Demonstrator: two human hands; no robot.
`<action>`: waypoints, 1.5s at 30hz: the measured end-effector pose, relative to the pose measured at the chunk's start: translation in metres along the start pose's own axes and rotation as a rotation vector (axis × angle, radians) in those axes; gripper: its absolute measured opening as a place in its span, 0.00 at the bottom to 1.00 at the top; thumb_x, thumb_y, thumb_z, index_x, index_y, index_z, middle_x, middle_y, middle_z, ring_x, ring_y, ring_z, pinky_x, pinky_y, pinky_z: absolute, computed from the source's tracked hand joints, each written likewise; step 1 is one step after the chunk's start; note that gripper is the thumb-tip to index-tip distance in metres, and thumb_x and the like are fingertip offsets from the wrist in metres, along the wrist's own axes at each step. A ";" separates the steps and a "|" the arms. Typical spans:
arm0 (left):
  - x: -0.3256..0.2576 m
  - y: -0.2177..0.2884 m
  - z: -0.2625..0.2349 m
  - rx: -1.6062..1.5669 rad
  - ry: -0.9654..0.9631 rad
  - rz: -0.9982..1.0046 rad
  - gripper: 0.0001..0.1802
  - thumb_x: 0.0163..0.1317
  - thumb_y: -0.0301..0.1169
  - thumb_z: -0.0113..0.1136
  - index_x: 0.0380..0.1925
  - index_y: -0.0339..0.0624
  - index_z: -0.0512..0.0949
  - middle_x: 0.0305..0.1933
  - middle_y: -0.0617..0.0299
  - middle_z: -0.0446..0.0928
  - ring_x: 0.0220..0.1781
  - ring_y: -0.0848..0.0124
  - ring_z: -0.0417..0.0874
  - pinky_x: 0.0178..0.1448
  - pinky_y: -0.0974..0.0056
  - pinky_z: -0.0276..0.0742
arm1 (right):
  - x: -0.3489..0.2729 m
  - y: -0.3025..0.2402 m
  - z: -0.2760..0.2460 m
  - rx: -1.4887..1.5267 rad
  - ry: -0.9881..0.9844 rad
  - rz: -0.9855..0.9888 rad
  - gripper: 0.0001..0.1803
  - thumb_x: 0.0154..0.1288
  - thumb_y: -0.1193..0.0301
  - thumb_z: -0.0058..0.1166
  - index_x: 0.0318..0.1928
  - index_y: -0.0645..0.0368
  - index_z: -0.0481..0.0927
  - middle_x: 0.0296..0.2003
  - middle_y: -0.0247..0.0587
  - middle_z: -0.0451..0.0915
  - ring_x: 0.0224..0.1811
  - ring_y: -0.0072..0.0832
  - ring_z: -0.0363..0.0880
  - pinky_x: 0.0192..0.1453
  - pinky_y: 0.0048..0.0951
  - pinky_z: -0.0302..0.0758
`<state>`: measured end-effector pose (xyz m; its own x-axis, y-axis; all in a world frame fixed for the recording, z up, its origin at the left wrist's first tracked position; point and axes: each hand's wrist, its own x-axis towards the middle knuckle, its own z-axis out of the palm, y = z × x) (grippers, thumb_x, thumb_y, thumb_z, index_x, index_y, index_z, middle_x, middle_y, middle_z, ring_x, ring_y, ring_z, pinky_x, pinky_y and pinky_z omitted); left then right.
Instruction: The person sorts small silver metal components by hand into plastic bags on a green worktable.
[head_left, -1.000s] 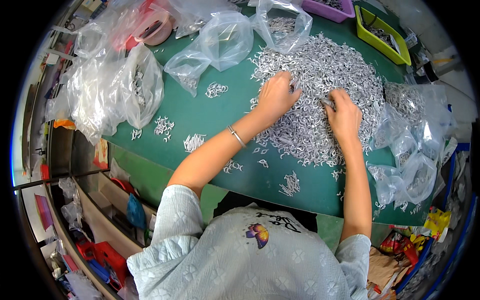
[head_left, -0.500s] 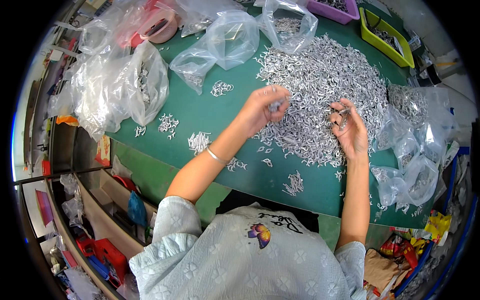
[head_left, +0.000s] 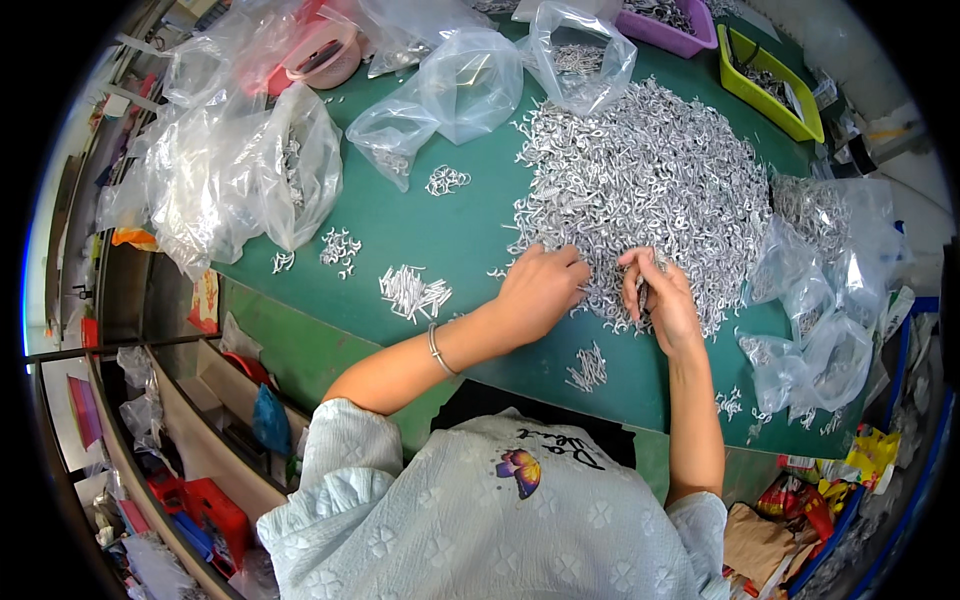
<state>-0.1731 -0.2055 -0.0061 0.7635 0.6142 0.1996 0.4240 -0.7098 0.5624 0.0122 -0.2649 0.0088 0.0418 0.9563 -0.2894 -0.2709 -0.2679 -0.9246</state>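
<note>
The big heap of silver bits (head_left: 640, 180) sits on the green counter (head_left: 395, 225), maybe there so both hands can reach it. It has too many bits to count. The left hand (head_left: 543, 290) curls down at the heap's near edge; I can't tell if it holds anything. The right hand (head_left: 670, 305) is half open, fingers bent, with grey by them; I can't tell if it grips a bit. Four little piles (head_left: 413, 292) lie to the left and one stick pile (head_left: 588, 368) in front, perhaps kept apart so they don't mix. One purple tray (head_left: 670, 38) and one lime tray (head_left: 758, 97) stand behind.
</note>
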 end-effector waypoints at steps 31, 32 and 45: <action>-0.029 0.005 0.005 -2.174 -0.017 -0.688 0.11 0.60 0.34 0.55 0.42 0.44 0.74 0.40 0.60 0.77 0.38 0.67 0.79 0.37 0.66 0.76 | -0.014 0.003 0.034 -1.108 0.361 -0.570 0.08 0.52 0.71 0.61 0.28 0.59 0.74 0.29 0.40 0.72 0.34 0.37 0.69 0.44 0.37 0.61; -0.029 0.000 0.001 -2.156 0.006 -0.696 0.11 0.60 0.34 0.56 0.42 0.44 0.74 0.38 0.61 0.77 0.37 0.68 0.78 0.36 0.66 0.75 | -0.010 0.011 0.032 -1.218 0.371 -0.594 0.09 0.52 0.70 0.61 0.28 0.59 0.74 0.28 0.39 0.72 0.34 0.37 0.69 0.43 0.36 0.61; -0.023 -0.021 -0.025 -1.524 0.130 -0.759 0.08 0.57 0.29 0.59 0.37 0.40 0.78 0.27 0.64 0.75 0.25 0.75 0.74 0.30 0.71 0.70 | -0.009 0.001 0.007 -1.296 0.453 -0.630 0.04 0.57 0.75 0.54 0.28 0.63 0.76 0.26 0.46 0.77 0.31 0.41 0.74 0.40 0.36 0.67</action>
<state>-0.2117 -0.1963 -0.0018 0.5510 0.7100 -0.4385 -0.2273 0.6333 0.7398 0.0047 -0.2728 0.0117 0.1741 0.8997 0.4003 0.9046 0.0145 -0.4260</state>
